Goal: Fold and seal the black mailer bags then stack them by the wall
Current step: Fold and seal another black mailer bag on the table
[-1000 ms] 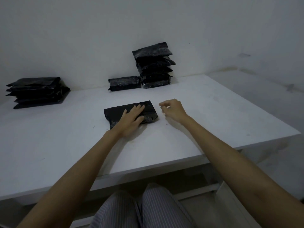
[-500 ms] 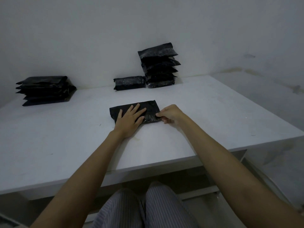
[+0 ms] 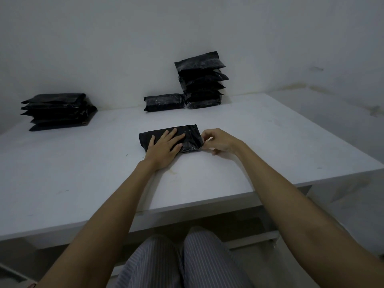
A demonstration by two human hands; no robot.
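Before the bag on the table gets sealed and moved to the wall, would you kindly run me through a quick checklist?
1. Left hand pressing the folded bag flat: ok.
2. Right hand pinching the bag's right edge: ok.
3. Seal closed: cannot tell.
4. Tall stack by the wall upright: ok, slightly uneven.
5. Single bag beside it leaves a lower spot: ok.
6. Table between bag and stack unobstructed: ok.

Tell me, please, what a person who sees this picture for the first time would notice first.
The eye goes first to the black mailer bag in the middle of the white table, pressed flat by the left hand while the right hand pinches its right end. Next comes the tall stack of bags by the wall, a single bag beside it, and a lower pile at far left.
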